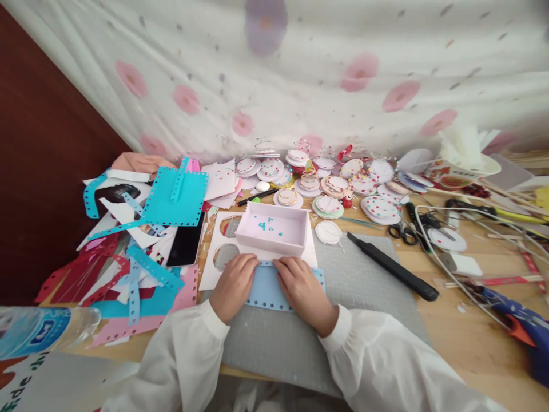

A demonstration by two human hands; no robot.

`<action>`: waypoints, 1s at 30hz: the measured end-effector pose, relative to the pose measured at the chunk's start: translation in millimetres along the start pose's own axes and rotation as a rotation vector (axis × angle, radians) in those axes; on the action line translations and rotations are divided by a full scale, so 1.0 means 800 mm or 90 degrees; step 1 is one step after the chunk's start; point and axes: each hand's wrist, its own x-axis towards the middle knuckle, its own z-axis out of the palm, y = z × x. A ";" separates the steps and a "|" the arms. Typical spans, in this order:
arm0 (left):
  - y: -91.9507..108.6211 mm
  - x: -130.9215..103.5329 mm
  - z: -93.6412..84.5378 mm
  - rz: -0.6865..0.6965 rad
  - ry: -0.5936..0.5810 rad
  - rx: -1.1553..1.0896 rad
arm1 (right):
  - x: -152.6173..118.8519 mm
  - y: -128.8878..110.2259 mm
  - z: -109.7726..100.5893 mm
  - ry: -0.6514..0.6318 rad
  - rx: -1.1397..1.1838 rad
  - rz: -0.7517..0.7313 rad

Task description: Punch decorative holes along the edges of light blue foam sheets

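A light blue sheet of paper (266,292) with small shapes punched along its edges lies on a grey cutting mat (364,312). My left hand (235,284) grips its top left edge, fingers curled and thumb at the rim. On the right, my right hand (302,289) holds the same top edge, its fingers bent over the paper; the fingertips are partly hidden. Just beyond both hands stands a shallow pale box (274,243) with several tiny blue cut-outs inside. Beneath the box is a white card (210,274) with round holes cut in it.
Scrap paper, including a turquoise punched sheet (174,206), is heaped left, beside a phone (185,243) and water bottle (47,329). Several decorated paper discs (380,209) line the back. A black-handled cutter (392,266), scissors (402,233) and glue gun (514,320) lie right.
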 end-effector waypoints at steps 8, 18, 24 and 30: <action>-0.003 -0.003 0.016 0.037 0.060 -0.017 | -0.003 0.003 0.004 0.019 0.029 0.009; -0.001 -0.006 0.019 0.070 0.085 0.004 | -0.003 0.003 0.000 0.017 0.025 -0.023; 0.001 -0.009 0.020 0.067 0.087 0.042 | -0.007 -0.004 -0.003 0.017 -0.008 -0.029; 0.006 -0.007 0.018 0.067 0.089 0.051 | -0.017 -0.022 0.003 -0.009 -0.101 -0.014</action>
